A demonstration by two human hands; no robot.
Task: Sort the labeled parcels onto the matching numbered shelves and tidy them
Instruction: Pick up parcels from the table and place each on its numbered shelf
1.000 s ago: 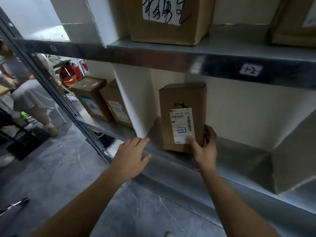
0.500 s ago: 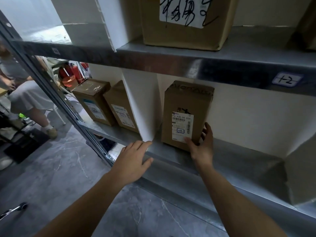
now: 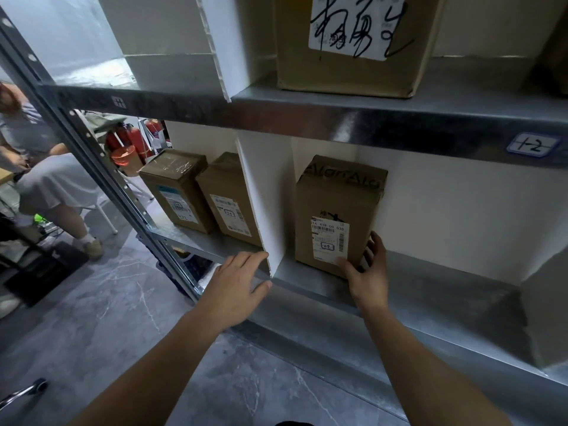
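Observation:
A tall brown parcel (image 3: 335, 207) with a white label stands upright on the lower metal shelf (image 3: 415, 290), close to the white divider (image 3: 264, 195). My right hand (image 3: 367, 269) grips its lower right corner, thumb on the front and fingers round the side. My left hand (image 3: 238, 290) rests open at the shelf's front edge, fingertips touching the foot of the divider. A handwritten tag "1-2" (image 3: 531, 145) is stuck on the upper shelf beam. Left of the divider stand two more labelled parcels (image 3: 178, 189) (image 3: 229, 198).
A large box (image 3: 353, 41) with black handwriting sits on the upper shelf. A grey box (image 3: 547, 315) fills the lower shelf's right end. Beyond the shelf post (image 3: 92, 149) a seated person (image 3: 46, 179), red fire extinguishers (image 3: 129, 138) and an orange bucket (image 3: 123, 156) occupy the left; grey floor lies below.
The parcel has slid further back on the shelf and toward the divider with my right hand on it. My left hand moved up to the divider's foot.

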